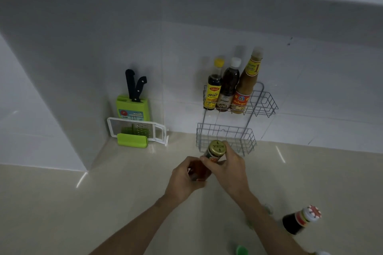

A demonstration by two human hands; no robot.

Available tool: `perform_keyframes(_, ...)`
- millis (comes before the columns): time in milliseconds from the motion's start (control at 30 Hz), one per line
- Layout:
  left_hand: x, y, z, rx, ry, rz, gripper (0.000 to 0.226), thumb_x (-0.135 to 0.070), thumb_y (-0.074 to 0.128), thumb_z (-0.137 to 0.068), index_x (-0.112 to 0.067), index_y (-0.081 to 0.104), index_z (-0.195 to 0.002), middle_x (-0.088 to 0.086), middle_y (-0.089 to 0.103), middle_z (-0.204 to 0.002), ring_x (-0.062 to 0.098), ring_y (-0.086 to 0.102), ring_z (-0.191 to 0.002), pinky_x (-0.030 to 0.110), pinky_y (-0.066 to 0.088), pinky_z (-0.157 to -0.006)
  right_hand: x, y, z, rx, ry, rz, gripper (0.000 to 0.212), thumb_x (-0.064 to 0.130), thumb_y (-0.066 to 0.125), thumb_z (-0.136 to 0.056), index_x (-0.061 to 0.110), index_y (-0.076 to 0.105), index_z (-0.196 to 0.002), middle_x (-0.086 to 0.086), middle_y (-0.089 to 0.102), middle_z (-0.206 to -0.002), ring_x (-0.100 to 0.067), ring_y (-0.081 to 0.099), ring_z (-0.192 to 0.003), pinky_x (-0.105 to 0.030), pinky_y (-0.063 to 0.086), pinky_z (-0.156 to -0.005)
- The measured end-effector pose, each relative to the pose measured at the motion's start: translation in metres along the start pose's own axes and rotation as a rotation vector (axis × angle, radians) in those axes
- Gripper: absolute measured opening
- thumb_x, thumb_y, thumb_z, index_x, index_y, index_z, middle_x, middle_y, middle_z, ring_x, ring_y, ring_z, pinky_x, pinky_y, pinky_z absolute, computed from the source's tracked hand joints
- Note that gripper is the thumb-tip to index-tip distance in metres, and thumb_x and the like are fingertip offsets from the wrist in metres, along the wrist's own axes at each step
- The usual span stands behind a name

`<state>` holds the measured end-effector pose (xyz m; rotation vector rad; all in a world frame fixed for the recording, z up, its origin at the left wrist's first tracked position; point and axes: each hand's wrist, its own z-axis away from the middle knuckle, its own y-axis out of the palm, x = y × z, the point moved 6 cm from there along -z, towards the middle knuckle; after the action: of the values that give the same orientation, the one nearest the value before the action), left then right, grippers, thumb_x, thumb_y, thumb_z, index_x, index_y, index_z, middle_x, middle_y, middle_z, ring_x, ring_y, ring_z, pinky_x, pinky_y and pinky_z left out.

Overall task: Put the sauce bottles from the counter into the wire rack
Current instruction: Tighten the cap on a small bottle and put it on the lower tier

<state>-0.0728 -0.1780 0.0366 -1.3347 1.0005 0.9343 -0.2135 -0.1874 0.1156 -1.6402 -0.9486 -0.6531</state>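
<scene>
A two-tier white wire rack (pixel 267 101) hangs on the tiled wall. Its upper tier holds three sauce bottles: a yellow-capped dark one (pixel 213 89), a white-capped dark one (pixel 229 87) and a tall orange one (pixel 245 85). The lower tier (pixel 246 136) looks empty. Both hands grip a red sauce bottle with a gold lid (pixel 215 149), just in front of the lower tier. My left hand (pixel 184 178) holds its body; my right hand (pixel 230 167) grips its neck. A dark bottle with a red-white cap (pixel 300 220) stands on the counter at the lower right.
A green knife block with two black-handled knives (pixel 132 105) and a white-green grater (pixel 136 132) stand in the left corner. A green cap (pixel 241 250) shows at the bottom edge, and part of a white cap at the bottom right. The beige counter (pixel 103 203) spreads left.
</scene>
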Motion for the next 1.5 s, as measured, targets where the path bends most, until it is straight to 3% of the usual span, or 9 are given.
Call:
perform_keyframes(67, 0.001, 0.002, -0.027, 0.064, -0.041, -0.065, 0.077, -0.012, 0.082, -0.066, -0.021, 0.044, -0.132, -0.012, 0.055, -0.125, 0.002, 0.053, -0.112, 0.003, 0.039, -0.088, -0.007, -0.005, -0.018, -0.041, -0.013, 0.017, 0.033, 0.030, 0.081, -0.072, 0.026, 0.057, -0.095, 0.018, 0.063, -0.085, 0.003, 0.061, -0.080, -0.009, 0.047, -0.067)
perform_keyframes(200, 0.019, -0.005, -0.073, 0.126, -0.159, -0.172, 0.085, 0.001, 0.059, -0.079, -0.017, 0.016, -0.150, -0.001, 0.026, -0.155, 0.015, 0.027, -0.142, 0.023, 0.027, -0.113, -0.027, -0.009, -0.047, -0.159, -0.051, 0.002, 0.032, 0.023, 0.082, -0.071, 0.025, 0.056, -0.090, 0.016, 0.061, -0.081, 0.002, 0.059, -0.078, -0.007, 0.044, -0.063)
perform_keyframes(433, 0.039, 0.008, -0.116, 0.174, -0.286, -0.098, 0.084, 0.002, 0.050, -0.082, -0.025, 0.011, -0.151, 0.001, 0.012, -0.159, 0.019, 0.026, -0.142, 0.017, 0.034, -0.093, -0.048, 0.008, -0.087, -0.189, -0.146, -0.057, 0.035, 0.020, 0.081, -0.072, 0.022, 0.057, -0.097, 0.008, 0.064, -0.088, 0.000, 0.059, -0.085, -0.009, 0.046, -0.069)
perform_keyframes(567, 0.042, 0.014, -0.127, 0.193, -0.335, -0.043, 0.086, 0.002, 0.051, -0.080, -0.027, 0.012, -0.151, 0.001, 0.021, -0.156, 0.016, 0.041, -0.124, 0.022, 0.039, -0.086, -0.061, 0.022, -0.105, -0.141, -0.125, -0.067, 0.031, 0.019, 0.078, -0.076, 0.020, 0.057, -0.098, 0.006, 0.064, -0.089, -0.004, 0.061, -0.083, -0.010, 0.048, -0.067)
perform_keyframes(733, 0.049, 0.016, -0.136, 0.194, -0.398, -0.018, 0.090, 0.000, 0.053, -0.076, -0.030, 0.012, -0.150, 0.000, 0.020, -0.157, 0.023, 0.028, -0.140, 0.027, 0.037, -0.097, -0.074, 0.034, -0.123, -0.129, -0.041, 0.001, 0.034, 0.019, 0.077, -0.078, 0.012, 0.057, -0.104, 0.003, 0.063, -0.090, 0.001, 0.058, -0.078, 0.000, 0.040, -0.062)
perform_keyframes(800, 0.051, 0.018, -0.138, 0.212, -0.421, -0.011, 0.090, 0.000, 0.053, -0.077, -0.030, 0.011, -0.150, 0.000, 0.019, -0.158, 0.024, 0.027, -0.141, 0.028, 0.037, -0.100, -0.084, 0.038, -0.132, -0.122, 0.001, 0.041, 0.039, 0.025, 0.076, -0.079, 0.013, 0.055, -0.109, 0.000, 0.065, -0.096, -0.010, 0.059, -0.085, -0.005, 0.042, -0.066)
perform_keyframes(900, 0.050, 0.022, -0.140, 0.227, -0.435, -0.005, 0.088, 0.001, 0.053, -0.077, -0.027, 0.012, -0.150, 0.001, 0.022, -0.156, 0.023, 0.028, -0.139, 0.026, 0.035, -0.097, -0.097, 0.042, -0.145, -0.123, 0.055, 0.094, 0.044, 0.033, 0.074, -0.080, 0.013, 0.052, -0.112, -0.005, 0.066, -0.103, -0.022, 0.061, -0.095, -0.028, 0.050, -0.075)
perform_keyframes(1067, 0.050, 0.028, -0.144, 0.221, -0.415, 0.041, 0.084, 0.004, 0.053, -0.079, -0.022, 0.015, -0.149, 0.004, 0.031, -0.152, 0.022, 0.032, -0.135, 0.024, 0.033, -0.090, -0.104, 0.053, -0.165, -0.046, 0.096, 0.158, 0.047, 0.042, 0.070, -0.082, 0.014, 0.049, -0.114, -0.007, 0.065, -0.109, -0.027, 0.062, -0.098, -0.038, 0.052, -0.082)
perform_keyframes(1500, 0.053, 0.034, -0.142, 0.233, -0.384, 0.145, 0.083, 0.008, 0.054, -0.077, -0.021, 0.020, -0.147, 0.001, 0.036, -0.145, 0.008, 0.031, -0.114, 0.023, 0.034, -0.087, -0.113, 0.066, -0.186, 0.030, 0.109, 0.231, 0.051, 0.052, 0.063, -0.084, 0.008, 0.053, -0.108, -0.011, 0.065, -0.107, -0.032, 0.061, -0.098, -0.041, 0.050, -0.082)
